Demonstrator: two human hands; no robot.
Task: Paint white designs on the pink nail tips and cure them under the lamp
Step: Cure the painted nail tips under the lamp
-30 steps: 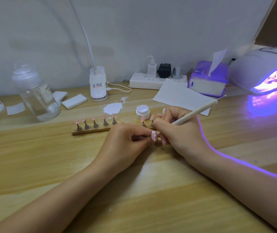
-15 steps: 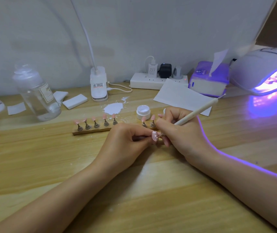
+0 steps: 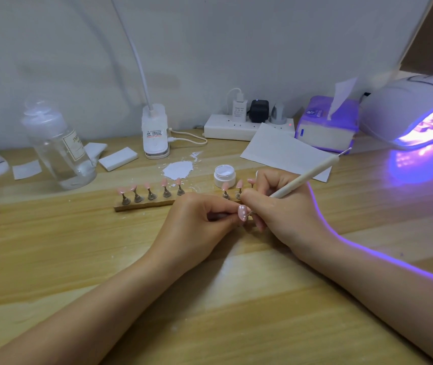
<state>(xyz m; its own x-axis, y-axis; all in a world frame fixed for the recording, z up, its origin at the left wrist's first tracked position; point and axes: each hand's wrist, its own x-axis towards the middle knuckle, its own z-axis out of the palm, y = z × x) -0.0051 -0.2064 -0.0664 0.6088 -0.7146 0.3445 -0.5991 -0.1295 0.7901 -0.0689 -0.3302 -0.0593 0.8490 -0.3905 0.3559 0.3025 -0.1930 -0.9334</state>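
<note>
My left hand (image 3: 197, 222) pinches the stand of a pink nail tip (image 3: 242, 212) that carries a few white dots. My right hand (image 3: 278, 209) grips a white dotting pen (image 3: 305, 177), its metal point touching the tip's right edge. Behind the hands, a wooden strip (image 3: 141, 205) holds several pink nail tips (image 3: 164, 183) on metal stands, and two more tips (image 3: 239, 184) stand by my right hand. An open white gel pot (image 3: 224, 175) sits just beyond them. The curing lamp (image 3: 407, 109) glows purple at the far right.
A clear bottle (image 3: 57, 146) stands at the left, with white pads (image 3: 118, 159) beside it. A white blob (image 3: 178, 169) of gel lies on the desk. A clip lamp base (image 3: 155, 130), power strip (image 3: 247, 126), paper sheet (image 3: 281, 151) and tissue box (image 3: 328, 125) line the back.
The pen's point has shifted slightly on the held tip, where white dots now show. Both hands stay in nearly the same place.
</note>
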